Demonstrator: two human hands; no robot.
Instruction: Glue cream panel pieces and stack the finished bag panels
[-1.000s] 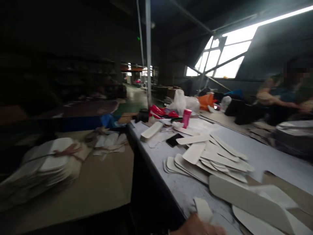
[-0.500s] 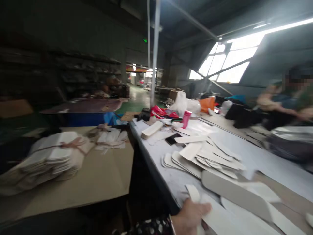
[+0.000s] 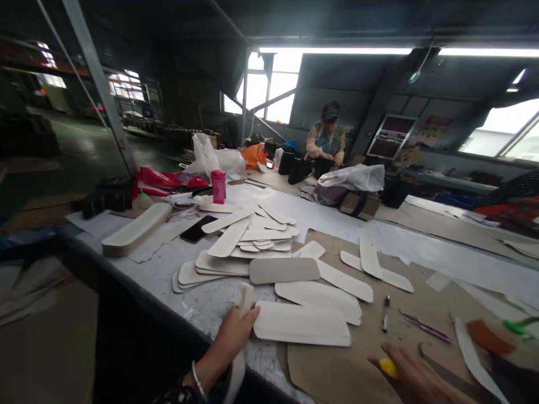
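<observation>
Left hand (image 3: 234, 336) low at 7 o'clock, fingers curled tight round a narrow white strip (image 3: 245, 296) at the table's near edge. A wide insole blank (image 3: 302, 331) lies just beside it, toward 3. Right hand (image 3: 415, 377) at 5 o'clock touches a yellow piece (image 3: 388, 367); I cannot tell its grip.

Cream insoles (image 3: 301, 330), pink bottle (image 3: 218, 186), yellow tool (image 3: 388, 367), black phone (image 3: 198, 229).
</observation>
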